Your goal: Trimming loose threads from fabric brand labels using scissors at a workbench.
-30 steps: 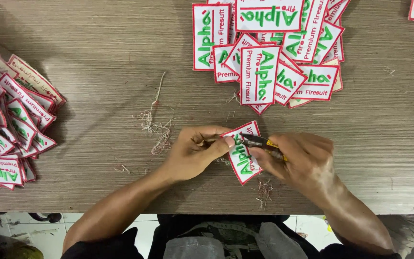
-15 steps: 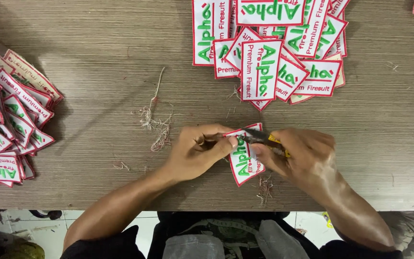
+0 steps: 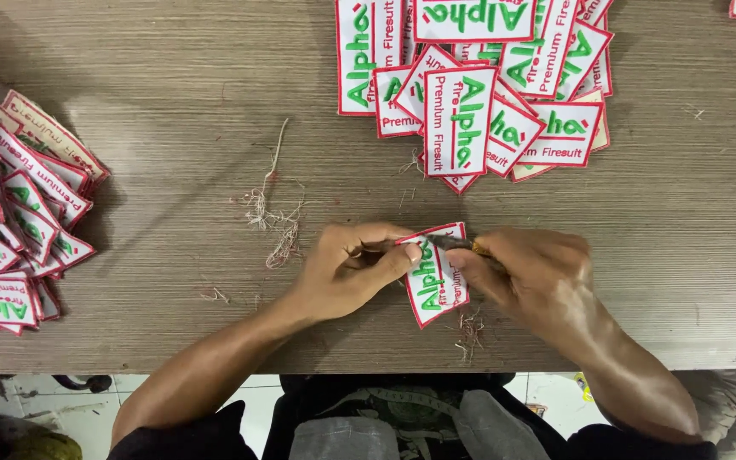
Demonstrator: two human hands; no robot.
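Observation:
My left hand pinches the top edge of a white embroidered patch with a red border and green and red lettering. The patch rests tilted on the wooden table near its front edge. My right hand grips a small dark cutting tool with a yellowish handle, its tip at the patch's upper edge beside my left thumb. Both hands meet over the patch.
A spread pile of similar patches lies at the back, right of centre. Another heap of patches lies at the left edge. Loose thread trimmings lie left of my hands, more threads below the patch.
The hands and the patch stay almost in place; the fingers shift slightly at the patch's top edge. The view has shifted a little.

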